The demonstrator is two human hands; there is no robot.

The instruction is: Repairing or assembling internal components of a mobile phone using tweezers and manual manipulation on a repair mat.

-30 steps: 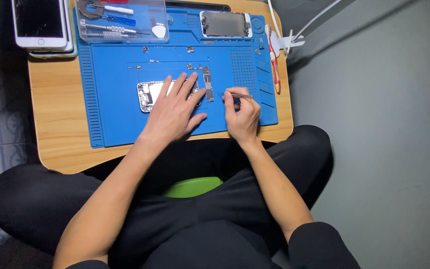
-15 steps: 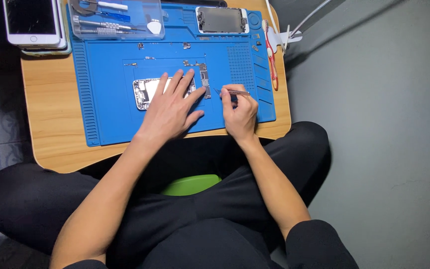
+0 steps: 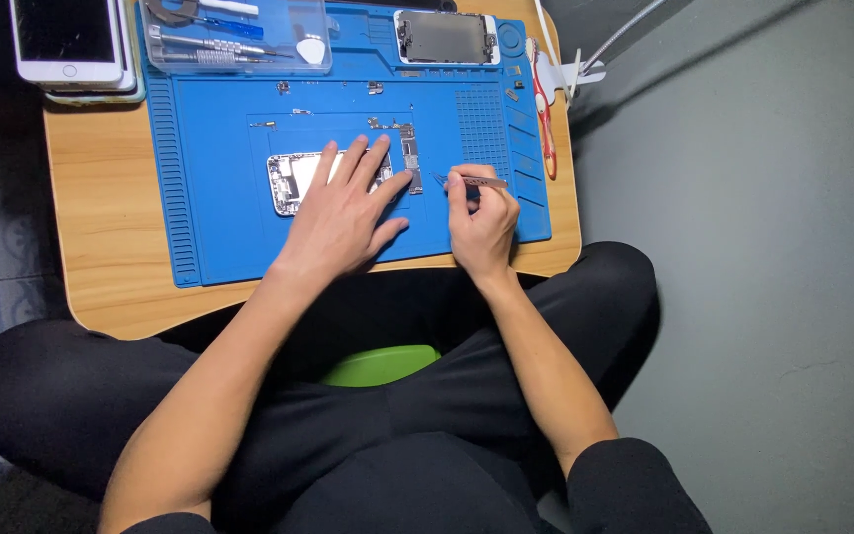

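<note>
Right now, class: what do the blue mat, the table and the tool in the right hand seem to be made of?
Blue mat: likely silicone or rubber; matte, with moulded ridges. Table: wood or laminate, judging by its light grain. Tool in the right hand: probably metal; thin and grey, likely tweezers.

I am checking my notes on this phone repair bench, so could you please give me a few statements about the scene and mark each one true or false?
1. The left hand lies flat over the opened phone on the blue mat. True.
2. The right hand holds a red toothbrush. False: it holds thin metal tweezers; the red toothbrush lies untouched at the mat's right edge.
3. A white phone lies face up at the table's far left corner. True.
4. The detached screen lies under the left hand. False: it lies at the mat's far edge, apart from both hands.
5. The clear tool case sits on the floor. False: it rests on the mat's far left corner.
</note>
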